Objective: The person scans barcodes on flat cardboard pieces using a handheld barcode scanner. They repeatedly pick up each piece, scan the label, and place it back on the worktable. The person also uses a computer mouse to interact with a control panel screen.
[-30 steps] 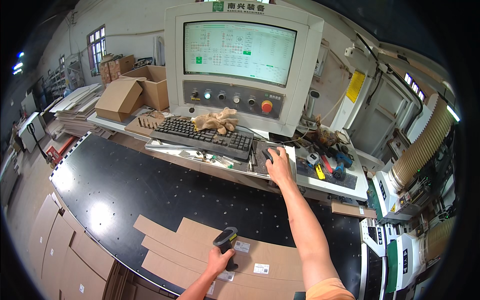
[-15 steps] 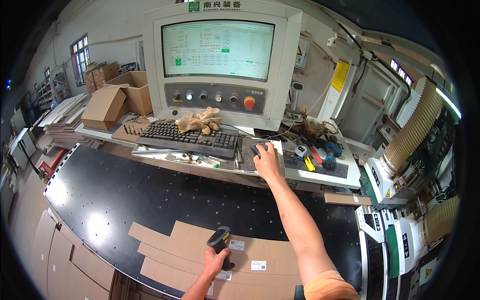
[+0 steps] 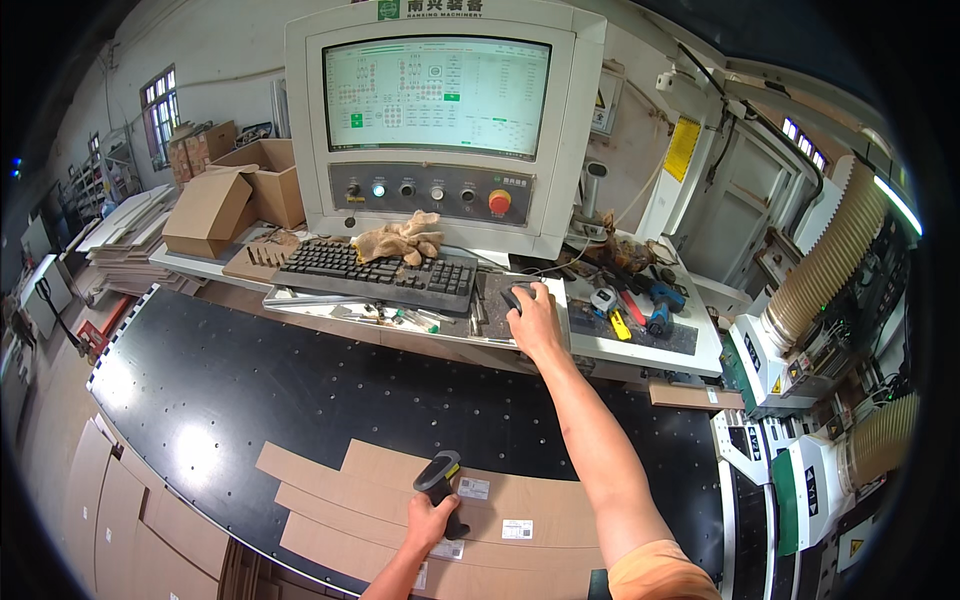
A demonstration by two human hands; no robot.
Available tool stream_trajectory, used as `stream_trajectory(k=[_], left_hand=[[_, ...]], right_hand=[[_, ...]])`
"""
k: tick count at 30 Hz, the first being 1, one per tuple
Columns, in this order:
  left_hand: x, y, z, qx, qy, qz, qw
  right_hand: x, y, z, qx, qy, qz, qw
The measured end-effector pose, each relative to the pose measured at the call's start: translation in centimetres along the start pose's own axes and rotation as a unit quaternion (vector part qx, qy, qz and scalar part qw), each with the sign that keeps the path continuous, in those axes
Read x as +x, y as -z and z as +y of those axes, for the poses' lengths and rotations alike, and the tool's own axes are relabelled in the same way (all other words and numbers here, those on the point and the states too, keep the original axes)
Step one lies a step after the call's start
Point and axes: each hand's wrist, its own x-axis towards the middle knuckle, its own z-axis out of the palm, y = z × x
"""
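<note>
My left hand (image 3: 430, 522) is wrapped round the handle of a black and yellow barcode scanner (image 3: 437, 472), held over brown boards (image 3: 350, 505) with white labels (image 3: 517, 529). Farther off, my right hand (image 3: 535, 315) rests over a dark computer mouse (image 3: 516, 297), fingers curved round it. The mouse lies on the shelf right of a black keyboard (image 3: 400, 282). Work gloves (image 3: 400, 240) lie on that keyboard. Behind them stands a machine console with a lit screen (image 3: 435, 100).
The boards lie on a black perforated machine bed (image 3: 300, 370). Right of the mouse are a tape measure (image 3: 604, 300), a yellow-handled cutter (image 3: 620, 326) and a blue power tool (image 3: 662, 305). A red stop button (image 3: 499, 204) sits on the console. Ribbed hoses (image 3: 825, 250) hang at right.
</note>
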Motion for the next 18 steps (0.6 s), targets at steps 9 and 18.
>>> stream_trajectory(k=[9,18], left_hand=[[-0.2,-0.1,0.4,0.011,0.002,0.012,1.0],[-0.4,-0.5,0.7,-0.09,0.02,-0.005,0.996]], right_hand=[[0.0,-0.3,0.3,0.005,0.005,0.001,1.0],[0.6,-2.7,1.7,0.083,-0.003,0.011,0.996]])
